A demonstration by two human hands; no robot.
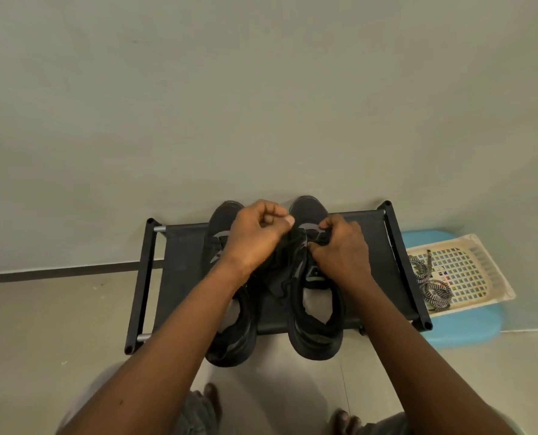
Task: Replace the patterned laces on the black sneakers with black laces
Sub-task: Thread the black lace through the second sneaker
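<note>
Two black sneakers stand side by side on a low black rack [179, 271], toes toward the wall. My left hand [256, 235] and my right hand [343, 249] are both over the lace area of the right sneaker [316, 328], each pinching a strand of the black lace [296, 246]. My left forearm covers much of the left sneaker [230, 340]. The patterned black-and-white laces [431, 281] lie in a cream basket [478, 265] to the right of the rack.
The rack stands against a pale wall. The basket rests on a light blue stool [468, 332] right of the rack. My bare toes [211, 394] show on the tiled floor in front of the rack.
</note>
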